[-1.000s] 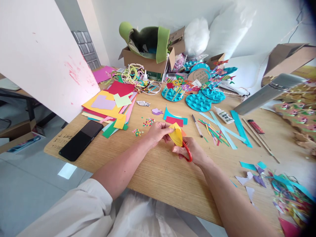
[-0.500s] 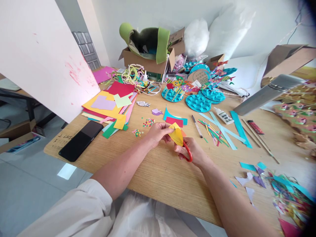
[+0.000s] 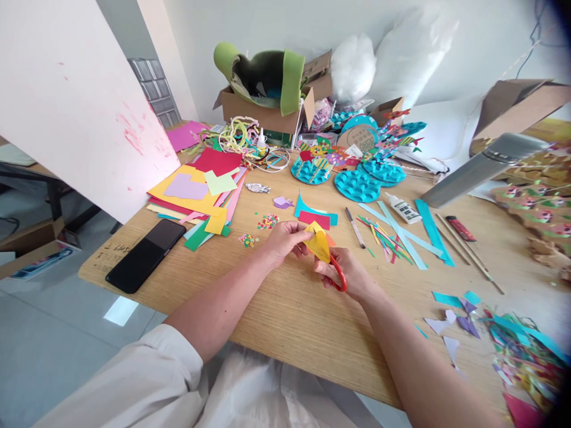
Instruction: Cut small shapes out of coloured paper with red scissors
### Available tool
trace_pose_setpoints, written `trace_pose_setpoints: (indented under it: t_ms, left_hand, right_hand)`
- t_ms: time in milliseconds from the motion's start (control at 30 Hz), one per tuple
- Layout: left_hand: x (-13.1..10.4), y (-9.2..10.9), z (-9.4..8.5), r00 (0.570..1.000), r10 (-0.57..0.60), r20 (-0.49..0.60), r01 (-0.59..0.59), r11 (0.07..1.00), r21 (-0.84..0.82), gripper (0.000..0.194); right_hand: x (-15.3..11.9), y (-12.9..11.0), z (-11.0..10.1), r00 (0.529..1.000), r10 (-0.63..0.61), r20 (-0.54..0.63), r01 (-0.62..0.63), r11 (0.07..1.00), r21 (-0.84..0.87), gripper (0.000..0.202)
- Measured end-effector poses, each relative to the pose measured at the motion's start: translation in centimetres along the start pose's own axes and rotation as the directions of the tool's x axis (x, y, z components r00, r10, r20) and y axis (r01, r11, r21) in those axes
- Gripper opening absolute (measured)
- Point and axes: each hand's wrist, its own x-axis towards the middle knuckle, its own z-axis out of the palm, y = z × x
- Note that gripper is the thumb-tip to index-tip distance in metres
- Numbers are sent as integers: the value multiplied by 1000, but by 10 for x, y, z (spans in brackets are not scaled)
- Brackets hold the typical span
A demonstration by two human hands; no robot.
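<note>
My left hand (image 3: 288, 241) pinches a small piece of yellow paper (image 3: 318, 242) that carries a dark drawn line. From the right, my right hand (image 3: 345, 273) grips red-handled scissors (image 3: 341, 278) at the paper's lower edge; the blades are mostly hidden behind the paper. Just beyond my hands lie a crimson paper piece (image 3: 314, 219) and a curved blue paper piece (image 3: 306, 205). A purple paper fish shape (image 3: 282, 203) and a grey-and-white fish cutout (image 3: 257, 188) rest farther left. Small piles of coloured paper dots (image 3: 268, 222) sit beside my left hand.
A black phone (image 3: 145, 255) and stacked coloured paper (image 3: 187, 190) lie at left. To the right are a pen (image 3: 355, 227), paper strips (image 3: 388, 238), a glue bottle (image 3: 402, 209), a grey thermos (image 3: 482, 169) and paper scraps (image 3: 530, 362). Blue egg-tray crafts (image 3: 357, 185) stand behind.
Hands, scissors and yellow paper hold nearly the same position. The whole view has shifted very slightly.
</note>
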Motion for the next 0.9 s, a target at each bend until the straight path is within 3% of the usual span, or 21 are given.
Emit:
trace_pose_setpoints:
  t_ms: [200, 900]
  left_hand:
    - [1, 0, 0, 998, 10, -54, -9, 1000, 24, 11]
    - [2, -1, -1, 1000, -6, -22, 5, 999, -34, 13]
  right_hand:
    - [1, 0, 2, 1000, 7, 13, -7, 1000, 9, 59]
    - [1, -3, 3, 1000, 13, -18, -13, 1000, -7, 62]
